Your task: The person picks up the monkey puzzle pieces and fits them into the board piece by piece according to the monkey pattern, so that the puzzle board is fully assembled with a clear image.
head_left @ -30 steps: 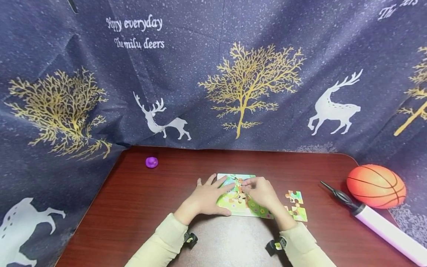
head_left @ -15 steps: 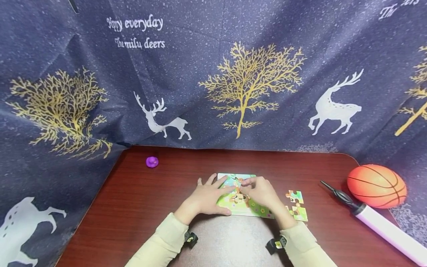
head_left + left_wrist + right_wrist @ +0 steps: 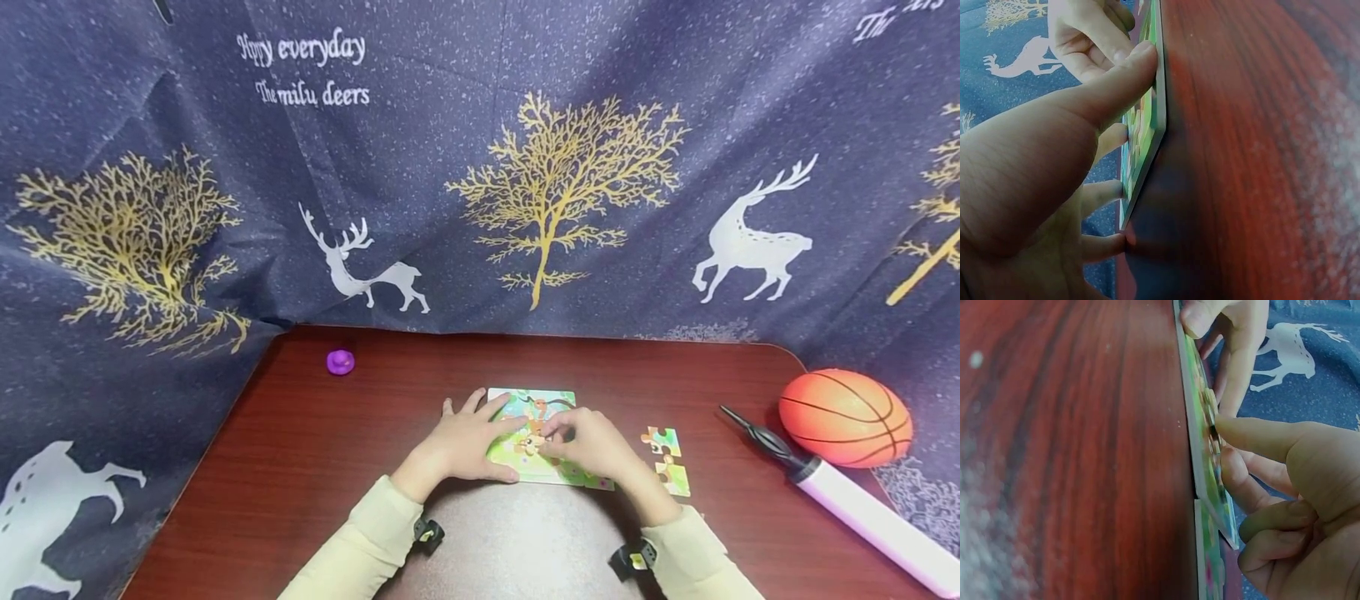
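A jigsaw puzzle board (image 3: pixel 555 393) with a bright cartoon animal picture lies flat on the table. My left hand (image 3: pixel 467 446) rests on its left side with fingers spread, the thumb along the near edge. Over the right half of the board, my right hand (image 3: pixel 592 443) pinches a small puzzle piece (image 3: pixel 1212 405) between thumb and index finger. That piece stands slightly proud of the board's surface in the right wrist view, and its picture is mostly hidden by fingers. A green flowered section (image 3: pixel 1205 550) lies against the board's right side, partly under the right wrist.
Loose puzzle pieces (image 3: pixel 673 478) lie right of the right forearm. Farther right are a white hand pump (image 3: pixel 862 517) with a black nozzle and an orange basketball (image 3: pixel 847 418). A small purple hat-shaped toy (image 3: pixel 341 362) sits at the back left. A deer-print curtain (image 3: pixel 465 167) hangs behind.
My right hand has shifted slightly nearer and to the right over the board, uncovering more of the picture's upper part. The left hand has stayed in place.
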Demonstrator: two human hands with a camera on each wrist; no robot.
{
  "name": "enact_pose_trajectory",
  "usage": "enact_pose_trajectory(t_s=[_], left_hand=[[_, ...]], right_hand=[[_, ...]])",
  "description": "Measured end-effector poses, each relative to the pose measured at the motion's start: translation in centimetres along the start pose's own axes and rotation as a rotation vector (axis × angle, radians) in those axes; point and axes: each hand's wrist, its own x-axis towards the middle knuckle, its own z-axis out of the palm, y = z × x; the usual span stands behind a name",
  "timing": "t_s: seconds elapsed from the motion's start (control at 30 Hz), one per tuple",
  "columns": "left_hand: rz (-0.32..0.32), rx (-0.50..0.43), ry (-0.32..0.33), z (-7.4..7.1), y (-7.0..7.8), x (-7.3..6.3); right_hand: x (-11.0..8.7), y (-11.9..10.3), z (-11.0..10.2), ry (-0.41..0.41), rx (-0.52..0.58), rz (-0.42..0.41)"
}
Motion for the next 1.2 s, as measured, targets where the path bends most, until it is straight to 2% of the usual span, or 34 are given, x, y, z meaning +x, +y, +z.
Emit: enact_pose_trajectory(t_s=[0.2, 0.43, 0.8, 1.2], left_hand=[[-0.001, -0.003, -0.002, 0.17, -0.11, -0.02], [0.008, -0.007, 0.001, 0.12, -0.08, 0.01], [0.000, 0.015, -0.014, 0.07, -0.02, 0.11], [0.005, -0.019, -0.007, -0.25, -0.01, 0.20]], right_hand=[[0.23, 0.01, 0.28, 0.010, -0.057, 0.005], [0.30, 0.15, 0.32, 0.009, -0.071, 0.015], [0.11, -0.13, 0.11, -0.014, -0.073, -0.016], [0.11, -0.69, 0.01, -0.013, -0.096, -0.008]])
